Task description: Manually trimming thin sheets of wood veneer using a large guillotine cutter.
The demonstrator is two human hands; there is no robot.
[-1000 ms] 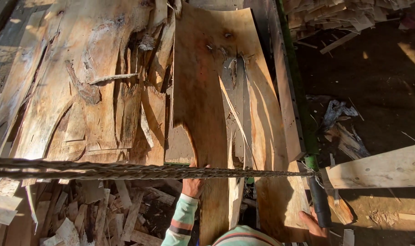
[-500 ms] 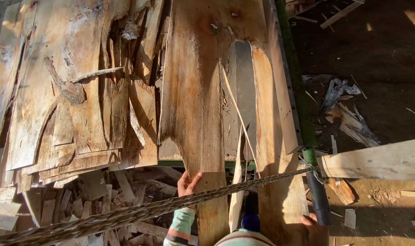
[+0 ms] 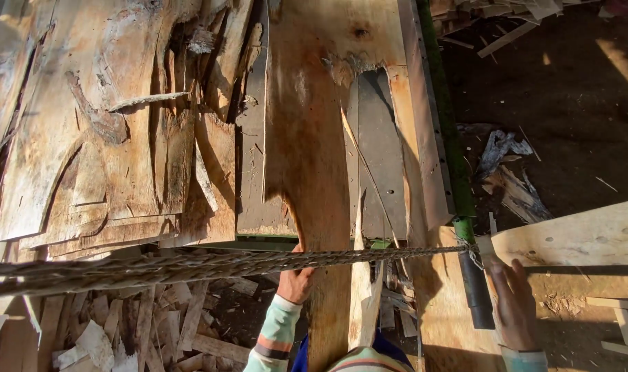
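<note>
1. Far left, a heap of thin, ragged veneer sheets [image 3: 100, 138] covers the bench [image 3: 252, 242]. Below its front edge lies a litter of broken wood offcuts [image 3: 121, 324]. Since a second ago the view has tipped lower and closer, so this heap now fills more of the picture.

2. A twisted rope [image 3: 210, 265] runs across the front. It hung slanted, low at the left, half a second ago; now it lies almost level, so I judge it has been drawn taut again.

3. The left hand [image 3: 297, 281], in a striped sleeve, grips the near left edge of the long veneer strip [image 3: 310, 158], fingers curled round it. The strip runs from the far end of the bench and overhangs toward the person. The hand has barely shifted, so the hold looks kept rather than new.

4. Right of the strip, a dark gap [image 3: 379, 172] shows between torn sheets, with loose slivers beside it: edges that could catch.

5. A green rail [image 3: 441, 131] bounds the bench on the right, ending in a dark roller [image 3: 476, 293].

6. The right hand [image 3: 514, 303] lies flat and spread just beside that roller, holding nothing, under a pale plank [image 3: 576, 238].

7. Beyond the rail, the dirt floor [image 3: 569, 117] gives open room, with a few scraps.
</note>
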